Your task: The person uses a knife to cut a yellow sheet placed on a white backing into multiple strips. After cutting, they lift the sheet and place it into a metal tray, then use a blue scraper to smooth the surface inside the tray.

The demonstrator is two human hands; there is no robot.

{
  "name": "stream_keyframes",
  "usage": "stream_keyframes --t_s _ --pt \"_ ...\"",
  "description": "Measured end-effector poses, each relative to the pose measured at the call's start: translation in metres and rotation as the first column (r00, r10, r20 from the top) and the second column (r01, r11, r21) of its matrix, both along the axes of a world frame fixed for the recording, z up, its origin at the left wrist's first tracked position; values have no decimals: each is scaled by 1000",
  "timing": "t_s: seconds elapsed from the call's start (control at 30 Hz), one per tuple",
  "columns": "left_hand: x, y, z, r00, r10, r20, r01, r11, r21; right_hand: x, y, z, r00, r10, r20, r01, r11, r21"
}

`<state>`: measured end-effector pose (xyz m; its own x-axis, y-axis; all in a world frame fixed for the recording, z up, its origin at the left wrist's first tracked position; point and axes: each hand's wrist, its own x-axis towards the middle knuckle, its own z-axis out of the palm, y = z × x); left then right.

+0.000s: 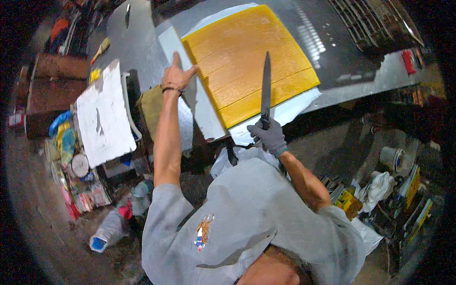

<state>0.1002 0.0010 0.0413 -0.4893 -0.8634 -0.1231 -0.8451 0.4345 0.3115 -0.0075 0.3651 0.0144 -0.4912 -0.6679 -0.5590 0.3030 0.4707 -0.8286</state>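
Note:
A large, flat yellow-orange slab (242,59) lies on white sheeting (297,103) on the metal table. Several straight lines run across it, mostly in its nearer part. Along its left side lies a long pale grey-white strip (209,115). My bare left hand (179,76) rests at this strip, index finger stretched forward and thumb spread toward the slab. In a grey glove, my right hand (271,137) is closed round the handle of a long knife (266,85). The blade points away from me, over the slab's right part; whether it touches the surface I cannot tell.
The metal table (339,97) reaches past the slab on both sides. A metal rack (375,21) stands at far right. On the left are a white scuffed board (105,116), a brush (100,49) and cluttered containers. A bucket (390,158) and plastic bags lie lower right.

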Motion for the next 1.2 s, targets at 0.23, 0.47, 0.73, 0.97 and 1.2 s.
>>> stream_keyframes --t_s 0.23,0.47,0.73,0.97,1.2 --pt "-14 4 -14 997 71 26 -74 988 138 46 -32 8 987 164 7 -163 986 -21" --pt "-55 25 0 990 58 125 -80 981 179 47 -45 -13 997 -63 35 64 998 -11" --pt "-57 23 -21 994 71 82 -84 983 166 49 -49 -18 994 -93 62 92 996 22" --pt "-55 19 -17 996 31 89 -48 982 184 44 -46 -43 996 -25 -85 31 997 71" --pt "-55 18 -25 998 53 41 -59 984 169 52 -57 -12 998 -60 25 58 996 75"
